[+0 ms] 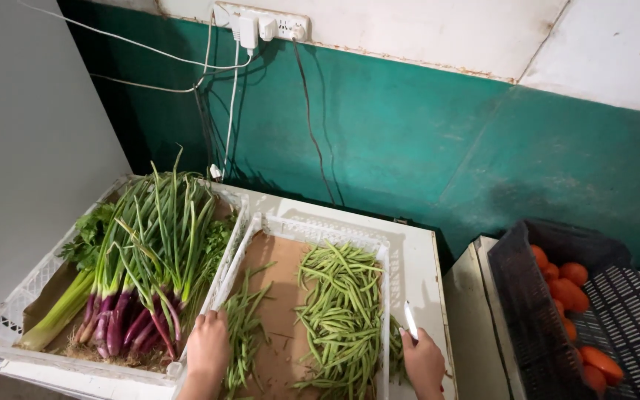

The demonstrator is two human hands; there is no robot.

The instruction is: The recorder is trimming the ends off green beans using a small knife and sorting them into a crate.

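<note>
green beans [342, 311] fill a white slatted crate [320, 230] lined with brown cardboard [283, 281]: a thick heap of long, thin pale-green pods lies down its right half, a thinner strand down the left, bare cardboard between them.

at far left, a second white crate [16, 296] holds spring onions [150, 267] with purple bulbs and long green tops, leafy herbs [87, 237] beside them. the two crates stand side by side, touching, on a white surface [416, 252].

the left hand [207, 347] rests on the near edge where the crates meet, fingers bent down over the rim by the thin strand of beans; whether it grips anything i cannot tell. the right hand [424, 361] sits just outside the bean crate's right wall, closed around a slim white pen-like object [410, 321] that points up.

a bare strip of the white surface runs along the crate's right side. across a narrow gap at far right, a black slatted crate [527, 304] holds orange-red tomatoes [568, 285]. behind, a green wall [424, 141] carries a white socket strip [261, 26] with hanging cables [231, 96].
</note>
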